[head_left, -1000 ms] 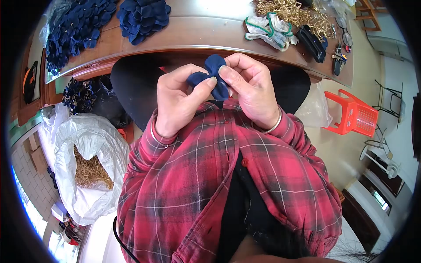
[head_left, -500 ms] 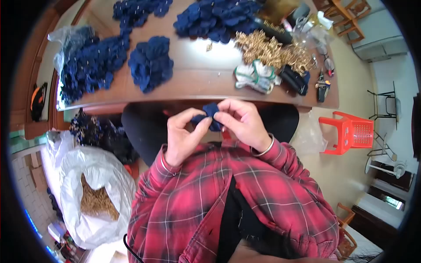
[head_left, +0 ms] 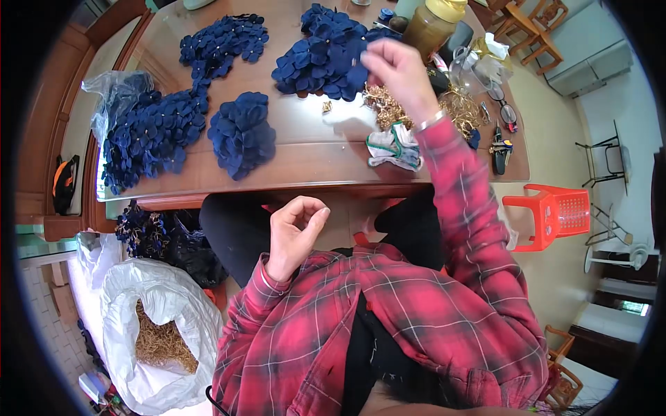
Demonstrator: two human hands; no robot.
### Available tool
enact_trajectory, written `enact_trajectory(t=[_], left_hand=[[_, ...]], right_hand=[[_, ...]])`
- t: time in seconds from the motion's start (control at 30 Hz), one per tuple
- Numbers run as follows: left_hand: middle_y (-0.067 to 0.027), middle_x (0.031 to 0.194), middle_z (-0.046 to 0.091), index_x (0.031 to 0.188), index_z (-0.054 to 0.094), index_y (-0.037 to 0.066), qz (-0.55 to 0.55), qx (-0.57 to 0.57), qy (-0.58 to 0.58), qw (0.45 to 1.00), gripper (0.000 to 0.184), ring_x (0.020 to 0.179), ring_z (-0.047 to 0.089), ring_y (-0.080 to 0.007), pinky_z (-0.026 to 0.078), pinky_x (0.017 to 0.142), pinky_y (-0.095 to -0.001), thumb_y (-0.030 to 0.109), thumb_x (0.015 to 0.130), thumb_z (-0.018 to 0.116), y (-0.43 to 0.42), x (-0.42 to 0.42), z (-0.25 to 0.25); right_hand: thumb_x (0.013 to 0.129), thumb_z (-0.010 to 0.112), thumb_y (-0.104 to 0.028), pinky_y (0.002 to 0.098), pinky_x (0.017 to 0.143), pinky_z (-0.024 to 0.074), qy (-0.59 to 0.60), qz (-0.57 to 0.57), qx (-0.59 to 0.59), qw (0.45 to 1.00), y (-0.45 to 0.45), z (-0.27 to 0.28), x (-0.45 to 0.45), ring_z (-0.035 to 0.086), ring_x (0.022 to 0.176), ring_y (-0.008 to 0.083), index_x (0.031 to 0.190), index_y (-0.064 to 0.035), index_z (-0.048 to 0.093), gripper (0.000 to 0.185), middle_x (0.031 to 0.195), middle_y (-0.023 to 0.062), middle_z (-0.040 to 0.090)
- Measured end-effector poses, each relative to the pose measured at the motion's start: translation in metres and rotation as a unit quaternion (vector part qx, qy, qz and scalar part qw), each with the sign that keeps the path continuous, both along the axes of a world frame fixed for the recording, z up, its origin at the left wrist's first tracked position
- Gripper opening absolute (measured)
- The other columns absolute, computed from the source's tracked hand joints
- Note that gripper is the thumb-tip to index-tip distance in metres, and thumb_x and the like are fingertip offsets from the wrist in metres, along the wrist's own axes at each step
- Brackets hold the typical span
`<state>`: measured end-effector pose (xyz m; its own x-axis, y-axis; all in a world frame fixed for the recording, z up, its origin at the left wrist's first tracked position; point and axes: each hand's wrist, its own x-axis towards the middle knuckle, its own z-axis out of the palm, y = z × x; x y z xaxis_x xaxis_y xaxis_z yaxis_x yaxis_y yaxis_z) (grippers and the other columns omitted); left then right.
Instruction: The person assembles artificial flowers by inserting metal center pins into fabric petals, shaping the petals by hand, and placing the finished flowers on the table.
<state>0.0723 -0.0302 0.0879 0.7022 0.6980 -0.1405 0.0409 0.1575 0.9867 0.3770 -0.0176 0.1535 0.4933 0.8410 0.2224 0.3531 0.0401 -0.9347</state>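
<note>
My left hand (head_left: 297, 234) hovers above my lap, thumb tip and fingers curled into a loose pinch. Whatever lies between them, if anything, is too small to tell. Extended over the table, my right hand (head_left: 397, 73) has its fingertips pressed together at the right edge of a heap of dark blue fabric flowers (head_left: 316, 59). Blue petals lie against those fingertips, and what they hold cannot be separated from the heap. Below this hand are gold stems (head_left: 381, 104) and a white glove with green trim (head_left: 394, 147). A rounder blue flower bundle (head_left: 241, 135) rests further left.
More blue flowers (head_left: 156, 132) cover the table's left side. At the back right stand a yellow-lidded jar (head_left: 433, 29) and glasses (head_left: 508, 114). A white sack of gold stems (head_left: 121, 333) is at lower left, a red stool (head_left: 551, 215) at right.
The hands have separated. My right hand has gone forward over the table to the flower heap, and the blue flower is gone from between them. The view shows more of the table.
</note>
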Motion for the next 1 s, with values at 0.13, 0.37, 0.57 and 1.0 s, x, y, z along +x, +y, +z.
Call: enact_trajectory(t=[0.13, 0.37, 0.57, 1.0], left_hand=[[0.0005, 0.074, 0.061, 0.09, 0.067, 0.0, -0.009, 0.003, 0.023, 1.0, 0.003, 0.063, 0.047, -0.006, 0.04, 0.06, -0.0183, -0.001, 0.087, 0.066, -0.002, -0.004, -0.002], [0.001, 0.074, 0.061, 0.09, 0.068, 0.0, -0.004, 0.004, 0.022, 1.0, 0.003, 0.062, 0.046, -0.0055, 0.039, 0.058, -0.0178, -0.001, 0.087, 0.066, 0.0, -0.009, -0.011], [0.0013, 0.073, 0.061, 0.09, 0.068, 0.0, 0.013, 0.034, 0.028, 0.999, 0.003, 0.061, 0.046, -0.0055, 0.038, 0.058, -0.0177, 0.0, 0.087, 0.067, 0.008, -0.011, -0.011], [-0.0008, 0.076, 0.065, 0.092, 0.069, 0.0, 0.125, 0.255, 0.067, 0.957, 0.007, 0.06, 0.049, -0.0084, 0.041, 0.057, -0.0206, 0.0, 0.084, 0.069, 0.053, -0.019, 0.0]], right_hand=[[0.09, 0.068, -0.01, 0.0243, 0.061, 0.0494, 0.065, -0.031, 0.037, 0.997, 0.057, 0.002, 0.05, 0.061, 0.066, 0.011, 0.099, 0.0013, 0.069, 0.014, 0.084, 0.0044, 0.067], [0.084, 0.069, -0.011, 0.0374, 0.067, 0.0527, -0.382, -0.09, 0.008, 0.92, 0.067, -0.031, 0.063, 0.065, 0.071, 0.03, 0.098, -0.0016, 0.067, 0.017, 0.083, 0.0121, 0.069], [0.084, 0.068, -0.011, 0.0365, 0.069, 0.0509, -0.369, 0.056, 0.006, 0.928, 0.026, -0.063, 0.001, 0.063, 0.073, 0.0269, 0.091, -0.0082, 0.071, 0.008, 0.086, 0.0057, 0.066], [0.088, 0.063, -0.014, 0.0389, 0.069, 0.05, -0.468, 0.126, -0.067, 0.872, 0.02, -0.072, -0.027, 0.062, 0.073, 0.0296, 0.09, -0.0074, 0.066, 0.007, 0.091, 0.0043, 0.065]])
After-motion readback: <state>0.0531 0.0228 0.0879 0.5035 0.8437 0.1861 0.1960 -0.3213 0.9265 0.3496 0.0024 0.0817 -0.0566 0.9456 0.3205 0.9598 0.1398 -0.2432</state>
